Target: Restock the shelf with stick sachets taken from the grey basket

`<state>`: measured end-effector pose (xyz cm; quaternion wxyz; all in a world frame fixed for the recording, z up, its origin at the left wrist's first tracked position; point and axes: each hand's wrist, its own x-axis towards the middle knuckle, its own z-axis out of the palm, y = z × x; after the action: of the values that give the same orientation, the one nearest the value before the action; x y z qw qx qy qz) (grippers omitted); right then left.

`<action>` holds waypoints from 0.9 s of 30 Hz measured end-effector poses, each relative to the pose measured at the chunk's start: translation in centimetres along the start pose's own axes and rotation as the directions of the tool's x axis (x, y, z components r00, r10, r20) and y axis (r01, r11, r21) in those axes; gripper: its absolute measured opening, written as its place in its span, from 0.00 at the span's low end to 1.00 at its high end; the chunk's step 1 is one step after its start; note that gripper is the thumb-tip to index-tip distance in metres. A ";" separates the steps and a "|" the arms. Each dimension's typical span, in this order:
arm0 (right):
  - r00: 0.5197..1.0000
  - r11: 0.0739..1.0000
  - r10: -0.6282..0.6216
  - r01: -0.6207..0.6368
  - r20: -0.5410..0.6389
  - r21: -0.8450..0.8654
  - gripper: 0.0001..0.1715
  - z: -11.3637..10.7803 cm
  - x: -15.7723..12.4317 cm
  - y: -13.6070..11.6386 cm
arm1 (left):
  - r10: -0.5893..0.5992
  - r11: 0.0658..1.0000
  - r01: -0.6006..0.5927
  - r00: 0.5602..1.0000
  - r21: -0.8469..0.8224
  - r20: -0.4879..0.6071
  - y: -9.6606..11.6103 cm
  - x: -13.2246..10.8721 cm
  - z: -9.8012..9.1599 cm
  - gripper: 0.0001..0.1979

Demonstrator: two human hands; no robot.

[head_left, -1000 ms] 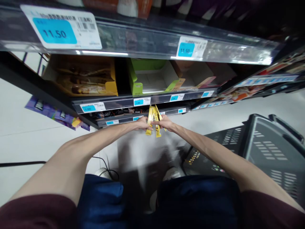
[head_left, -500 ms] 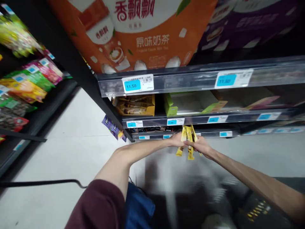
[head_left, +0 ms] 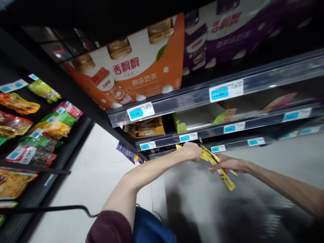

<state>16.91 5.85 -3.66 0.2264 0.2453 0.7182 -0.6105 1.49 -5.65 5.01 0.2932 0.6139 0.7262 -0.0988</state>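
Several yellow stick packets [head_left: 209,156] are fanned out between my two hands, in front of the lower shelves. My left hand [head_left: 192,151] is closed with its back toward me; a yellow tip sticks out at its left side, and more yellow sticks run out on its right. My right hand [head_left: 226,163] pinches the yellow sticks lower down, thumb across them, their ends pointing down and right. Similar wrapped sticks lie in a yellow open box [head_left: 160,131] on the shelf to the left of a green-edged open box [head_left: 180,127].
Above stand an orange milk tea carton [head_left: 172,57] and a purple carton [head_left: 220,44]. Shelf rails with price tags [head_left: 140,112] run across. Purple packets [head_left: 128,152] hang by the left upright. Bagged snacks [head_left: 54,128] fill the rack at far left; a black cable [head_left: 63,207] crosses below.
The view has shifted, showing more of the left rack. My left hand has turned back-up over the sticks, and the sticks have swung from near upright to slanting down and right.
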 end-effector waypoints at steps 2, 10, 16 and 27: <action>1.000 0.999 -0.021 0.022 0.010 -0.025 0.26 -0.5 0.0 -0.1 | -0.016 0.987 0.008 0.999 0.162 0.048 1.0 -1.4 -1.1 0.19; 0.999 0.998 -0.027 0.026 -0.017 -0.051 0.12 -0.8 -0.5 -0.1 | 0.113 0.974 -0.086 0.986 0.209 -0.119 3.9 -8.7 -7.2 0.16; 0.999 0.993 -0.004 0.009 0.046 -0.119 0.13 -0.3 -0.2 0.0 | 0.040 0.937 0.112 0.906 0.330 -0.422 2.3 -12.6 -10.1 0.15; 0.999 0.997 -0.018 0.021 0.040 -0.072 0.14 -0.2 -0.3 -0.3 | -0.326 0.917 0.398 0.689 -0.038 -0.648 -7.4 -13.6 -11.4 0.26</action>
<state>17.00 6.03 -3.19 0.2434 0.2176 0.7377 -0.5909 -7.97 -12.91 20.06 -0.0311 0.4692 0.8823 0.0229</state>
